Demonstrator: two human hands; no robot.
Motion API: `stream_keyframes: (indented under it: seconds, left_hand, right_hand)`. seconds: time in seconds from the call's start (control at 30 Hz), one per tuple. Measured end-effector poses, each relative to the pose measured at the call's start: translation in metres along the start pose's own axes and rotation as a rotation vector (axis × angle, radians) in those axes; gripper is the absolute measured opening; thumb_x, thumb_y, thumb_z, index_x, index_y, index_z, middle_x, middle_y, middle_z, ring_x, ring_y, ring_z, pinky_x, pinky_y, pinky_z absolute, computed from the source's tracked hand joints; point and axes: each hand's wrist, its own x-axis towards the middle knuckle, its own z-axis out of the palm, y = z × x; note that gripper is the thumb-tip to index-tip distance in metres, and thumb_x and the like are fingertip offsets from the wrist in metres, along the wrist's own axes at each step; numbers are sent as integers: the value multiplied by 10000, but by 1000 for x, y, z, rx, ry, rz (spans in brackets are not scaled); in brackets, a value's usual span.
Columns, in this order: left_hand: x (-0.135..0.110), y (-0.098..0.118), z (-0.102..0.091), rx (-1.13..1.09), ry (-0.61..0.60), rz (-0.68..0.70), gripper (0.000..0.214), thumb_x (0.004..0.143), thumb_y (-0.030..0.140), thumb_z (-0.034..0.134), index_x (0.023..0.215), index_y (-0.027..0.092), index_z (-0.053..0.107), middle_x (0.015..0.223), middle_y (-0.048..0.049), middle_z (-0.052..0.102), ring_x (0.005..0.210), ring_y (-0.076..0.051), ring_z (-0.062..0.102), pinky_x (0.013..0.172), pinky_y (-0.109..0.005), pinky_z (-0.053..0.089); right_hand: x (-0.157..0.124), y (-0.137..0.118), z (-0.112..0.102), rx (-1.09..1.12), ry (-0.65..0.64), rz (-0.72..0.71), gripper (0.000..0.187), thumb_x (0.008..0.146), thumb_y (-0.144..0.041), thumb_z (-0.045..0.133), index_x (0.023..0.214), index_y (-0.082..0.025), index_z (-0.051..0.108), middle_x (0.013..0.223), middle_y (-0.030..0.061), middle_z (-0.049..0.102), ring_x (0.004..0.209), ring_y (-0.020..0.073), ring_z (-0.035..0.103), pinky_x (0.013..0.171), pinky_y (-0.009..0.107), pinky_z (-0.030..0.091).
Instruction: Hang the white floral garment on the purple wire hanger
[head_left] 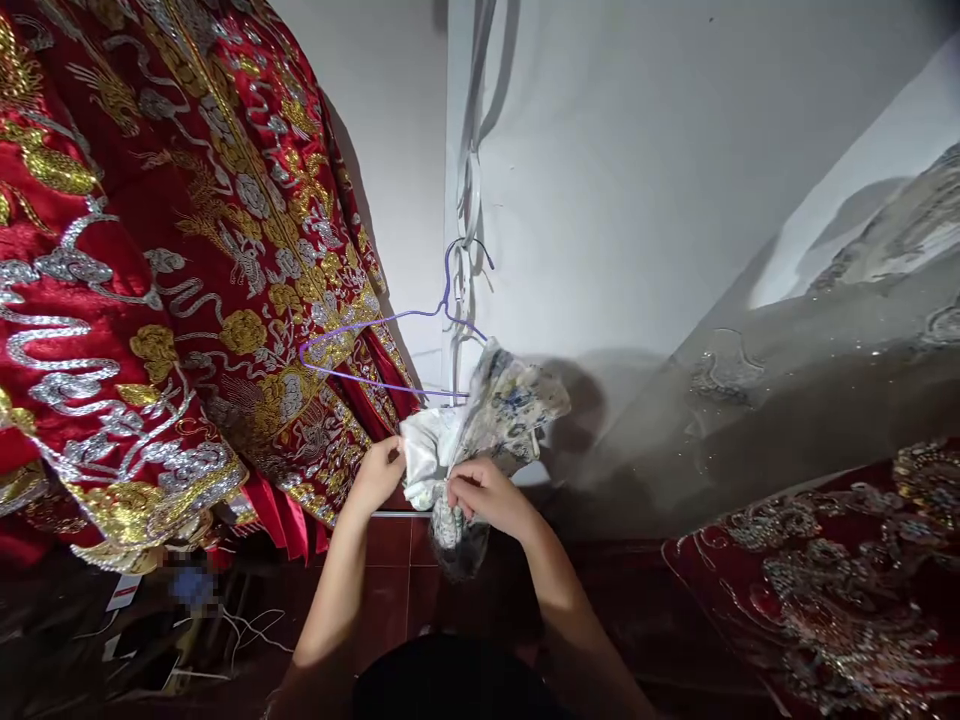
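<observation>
On the hanger (pixel 442 308), the floral garment (pixel 514 405) hangs lengthwise downward.

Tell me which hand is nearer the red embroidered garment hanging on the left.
Left. The left hand is beside the lower right part of the red embroidered garment, at the white fabric; the right hand is farther right, at the floral cloth.

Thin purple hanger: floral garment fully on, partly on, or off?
Partly on: the pale floral-print fabric garment covers the right end of the thin purple hanger, whose left end is bare. The right hand pinches the garment.
</observation>
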Motion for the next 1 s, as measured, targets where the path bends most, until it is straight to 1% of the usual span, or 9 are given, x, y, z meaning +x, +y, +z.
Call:
stream_keyframes:
  seconds: [0.07, 0.23, 0.37, 0.43, 0.57, 0.7, 0.8, 0.9, 1.0]
  left_hand:
    - [-5, 12, 14, -36, -71, 22, 203, 805, 354, 691, 771, 157, 656, 723, -7, 649, 698, -159, 573, 695, -257, 444]
    - [-27, 56, 55, -225, -257, 101, 221, 922, 388, 598, 874, 174, 632, 776, -15, 608, 720, -151, 555, 706, -263, 436]
    - [-42, 81, 85, -13, -328, 303, 190, 928, 339, 607, 871, 166, 662, 860, -51, 595, 841, -184, 564, 800, -298, 446]
    - [-43, 85, 90, 70, -250, 406, 162, 933, 320, 602, 907, 177, 674, 1000, -78, 597, 992, -212, 567, 920, -329, 433]
    - [-44, 78, 79, 132, -243, 369, 180, 955, 352, 561, 1001, 203, 649, 1135, -76, 593, 1116, -220, 551, 1031, -345, 400]
    - [-59, 61, 62, 173, -548, 173, 325, 986, 450, 464, 1143, 209, 615, 1065, -50, 653, 1025, -212, 595, 938, -321, 471]
    - [-68, 48, 53, 352, -621, 121, 360, 954, 490, 504, 966, 167, 659, 928, -40, 684, 880, -210, 617, 814, -297, 499]
    - [-66, 40, 41, 491, -430, 143, 341, 960, 457, 487, 904, 159, 644, 821, -33, 670, 757, -193, 593, 733, -287, 483]
    - [-60, 41, 26, 514, -187, 217, 303, 987, 401, 429, 975, 169, 623, 829, -32, 650, 776, -187, 576, 774, -289, 467]
  right_hand:
    - [-4, 9, -8, -38, -22, 49, 292, 894, -299, 514, 679, -175, 668, 553, -1, 587, 512, 123, 511, 534, 240, 382]
    - [-16, 16, -32, 111, 219, 21, 506, 921, -653, 462, 948, -220, 723, 914, 69, 696, 861, 208, 639, 793, 319, 507]
    - [-27, 4, -29, 461, 16, -79, 672, 933, -741, 298, 1223, -233, 630, 1114, 87, 678, 1103, 228, 617, 993, 380, 465]
    - [-31, 1, -24, 486, -30, -154, 620, 920, -710, 416, 1284, -236, 581, 1183, 82, 658, 1178, 235, 579, 1020, 386, 446]
    - [-36, -1, -24, 216, -68, -139, 413, 768, -402, 784, 1105, -209, 644, 1021, 44, 688, 997, 244, 631, 872, 353, 507]
    - [-39, -16, -36, 63, 36, -186, 88, 791, -248, 697, 819, -172, 661, 756, 13, 652, 704, 181, 608, 655, 286, 488]
    - [-38, -34, -40, -15, 290, -335, 56, 795, -192, 626, 832, -178, 667, 798, 26, 672, 763, 191, 630, 712, 287, 508]
    - [-28, -45, -33, -100, 461, -422, 411, 816, -174, 565, 1217, -236, 632, 1162, 56, 681, 1093, 225, 622, 974, 334, 481]
    - [-4, -43, -22, -190, 384, -337, 557, 877, -236, 510, 1427, -323, 485, 1313, 38, 629, 1246, 217, 560, 1092, 364, 408]
